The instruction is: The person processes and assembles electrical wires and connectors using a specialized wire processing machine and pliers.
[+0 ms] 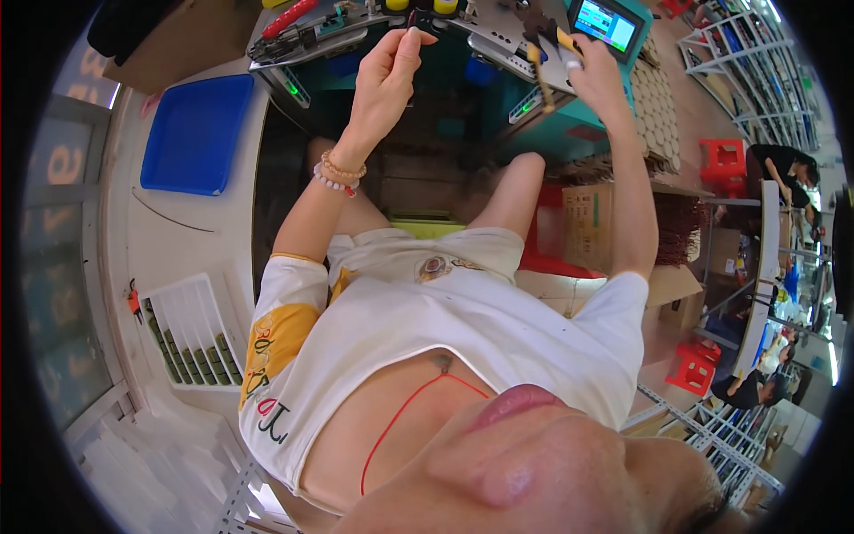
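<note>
At the top middle my left hand [390, 78] is closed in a pinch, thumb against fingers. A small dark piece [412, 18] shows at its fingertips, too small to name. My right hand [598, 78] is at the upper right, beside a small screen [607, 25]. Its fingers are closed round a yellow-handled tool [567, 41], whose kind I cannot make out. A thin brownish strip [540, 76] hangs beside that hand. Between my hands is the metal edge of a machine bench [485, 44]. Two yellow round parts [445, 7] sit on it at the top edge.
Red-handled pliers [289, 18] lie at the bench's left. A blue tray [197, 133] and a white tray [189, 334] with green rolls rest on the left table. Cardboard boxes [587, 227] and a red stool [722, 165] stand right. Other people [787, 173] work far right.
</note>
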Action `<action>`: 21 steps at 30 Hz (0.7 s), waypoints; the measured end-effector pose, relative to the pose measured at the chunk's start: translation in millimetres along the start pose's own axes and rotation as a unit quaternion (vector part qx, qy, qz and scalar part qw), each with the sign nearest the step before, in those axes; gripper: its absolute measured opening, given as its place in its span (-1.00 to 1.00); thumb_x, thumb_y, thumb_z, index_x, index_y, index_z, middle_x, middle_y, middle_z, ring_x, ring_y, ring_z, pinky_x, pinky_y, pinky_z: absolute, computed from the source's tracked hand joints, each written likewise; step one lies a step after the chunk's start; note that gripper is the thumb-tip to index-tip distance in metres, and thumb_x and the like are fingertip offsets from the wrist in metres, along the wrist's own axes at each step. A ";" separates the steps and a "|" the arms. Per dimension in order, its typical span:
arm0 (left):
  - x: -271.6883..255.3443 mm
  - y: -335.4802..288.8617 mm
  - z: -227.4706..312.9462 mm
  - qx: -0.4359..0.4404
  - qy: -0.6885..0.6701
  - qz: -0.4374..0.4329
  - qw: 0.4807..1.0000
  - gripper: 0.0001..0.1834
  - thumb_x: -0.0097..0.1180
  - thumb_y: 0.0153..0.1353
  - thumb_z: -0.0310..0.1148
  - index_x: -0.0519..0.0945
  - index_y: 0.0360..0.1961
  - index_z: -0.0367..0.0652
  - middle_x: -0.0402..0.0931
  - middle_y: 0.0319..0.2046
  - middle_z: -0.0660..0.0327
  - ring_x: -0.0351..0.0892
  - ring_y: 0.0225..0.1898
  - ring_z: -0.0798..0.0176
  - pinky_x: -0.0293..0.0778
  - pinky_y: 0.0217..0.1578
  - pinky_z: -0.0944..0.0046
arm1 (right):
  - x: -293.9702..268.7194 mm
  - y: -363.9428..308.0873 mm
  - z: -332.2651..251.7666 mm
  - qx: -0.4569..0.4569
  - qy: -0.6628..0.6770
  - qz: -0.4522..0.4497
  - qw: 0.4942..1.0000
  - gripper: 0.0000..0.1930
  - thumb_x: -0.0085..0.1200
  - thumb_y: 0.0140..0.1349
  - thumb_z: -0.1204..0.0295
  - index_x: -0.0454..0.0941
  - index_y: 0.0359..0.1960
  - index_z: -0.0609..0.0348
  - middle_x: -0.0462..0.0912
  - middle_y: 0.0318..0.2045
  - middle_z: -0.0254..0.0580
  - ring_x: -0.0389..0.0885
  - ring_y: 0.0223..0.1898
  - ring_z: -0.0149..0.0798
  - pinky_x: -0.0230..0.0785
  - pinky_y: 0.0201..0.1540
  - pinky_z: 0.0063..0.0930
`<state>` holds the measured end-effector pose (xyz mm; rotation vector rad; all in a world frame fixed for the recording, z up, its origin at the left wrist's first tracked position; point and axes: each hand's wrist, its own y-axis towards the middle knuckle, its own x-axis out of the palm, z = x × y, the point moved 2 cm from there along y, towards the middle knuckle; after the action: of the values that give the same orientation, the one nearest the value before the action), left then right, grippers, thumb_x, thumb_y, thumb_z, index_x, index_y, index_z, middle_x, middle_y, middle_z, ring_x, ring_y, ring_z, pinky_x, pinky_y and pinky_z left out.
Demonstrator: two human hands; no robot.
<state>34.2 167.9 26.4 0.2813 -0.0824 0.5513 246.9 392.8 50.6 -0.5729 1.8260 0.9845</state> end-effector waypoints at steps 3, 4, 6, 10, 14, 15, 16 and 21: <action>19.7 -1.4 -9.8 -0.004 -0.068 -0.037 0.997 -0.74 0.11 0.37 -0.30 0.57 -0.02 -0.21 0.41 -0.40 0.54 0.25 -0.41 0.66 0.18 -0.44 0.59 | 8.2 -36.2 -37.2 0.084 0.343 -0.124 0.927 -0.65 -0.09 0.23 0.50 0.52 0.06 0.11 0.47 -0.39 -0.49 0.35 -0.49 -0.59 0.19 -0.50 -0.67; 32.9 -5.8 -8.5 -0.008 -0.049 -0.057 0.997 -0.69 0.16 0.33 -0.27 0.57 -0.01 -0.23 0.40 -0.43 0.52 0.28 -0.42 0.64 0.22 -0.42 0.58 | 14.8 -50.3 -54.2 0.104 0.414 -0.124 0.896 -0.62 -0.12 0.23 0.52 0.49 0.09 0.09 0.45 -0.41 -0.53 0.31 -0.54 -0.64 0.06 -0.58 -0.75; 50.2 -11.7 -26.7 -0.047 0.017 -0.104 0.993 -0.70 0.25 0.26 -0.20 0.59 -0.18 -0.24 0.32 -0.56 0.52 0.18 -0.50 0.64 0.16 -0.50 0.55 | 35.4 -71.3 -73.5 0.180 0.510 -0.146 0.828 -0.62 -0.13 0.15 0.63 0.51 0.02 0.13 0.52 -0.37 -0.45 0.40 -0.50 -0.57 0.21 -0.49 -0.64; 62.5 -24.2 -43.4 -0.055 -0.023 -0.040 0.997 -0.75 0.25 0.27 -0.23 0.56 -0.33 -0.22 0.37 -0.57 0.52 0.22 -0.54 0.65 0.20 -0.53 0.55 | 58.3 -94.0 -104.1 0.051 0.638 -0.085 0.764 -0.38 0.01 0.26 0.62 0.11 0.36 0.19 0.38 0.16 -0.23 0.37 0.12 -0.37 0.15 0.25 -0.49; 68.1 -36.0 -30.6 0.005 0.155 -0.024 0.988 -0.72 0.26 0.24 -0.27 0.51 -0.33 -0.28 0.56 -0.58 0.24 0.54 -0.53 0.48 0.46 -0.50 0.41 | 72.2 -101.7 -105.2 0.008 0.606 -0.141 0.783 -0.13 0.16 0.20 0.59 -0.16 0.43 0.13 0.31 0.19 -0.16 0.40 0.08 -0.30 0.30 0.15 -0.43; 66.9 -36.8 -30.6 0.028 0.223 -0.057 0.973 -0.70 0.23 0.26 -0.27 0.46 -0.35 -0.31 0.54 -0.59 0.02 0.59 -0.57 0.19 0.46 -0.54 0.31 | 69.6 -102.6 -104.3 0.025 0.624 -0.193 0.757 -0.07 0.23 0.17 0.54 -0.21 0.44 0.13 0.32 0.19 -0.12 0.41 0.14 -0.25 0.34 0.15 -0.38; 68.5 -38.7 -30.3 0.038 0.238 -0.075 0.968 -0.69 0.20 0.27 -0.26 0.45 -0.36 -0.31 0.52 -0.58 -0.03 0.58 -0.54 0.05 0.45 -0.53 0.25 | 68.6 -106.7 -102.9 0.018 0.620 -0.208 0.757 -0.07 0.24 0.16 0.53 -0.20 0.43 0.15 0.33 0.17 -0.12 0.42 0.13 -0.24 0.34 0.14 -0.38; 76.4 -42.5 -26.4 0.133 0.305 -0.151 0.931 -0.77 0.01 0.37 -0.31 0.42 -0.34 -0.29 0.46 -0.50 -0.13 0.48 -0.44 -0.25 0.41 -0.46 0.00 | 79.8 -128.1 -104.4 0.082 0.599 -0.169 0.778 -0.30 0.21 0.13 0.56 0.10 0.28 0.25 0.47 -0.06 -0.17 0.52 -0.05 -0.31 0.48 -0.12 -0.44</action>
<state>121.5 179.4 2.4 0.3681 0.6353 0.3215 251.3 236.9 -46.1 -1.5956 2.6826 0.0980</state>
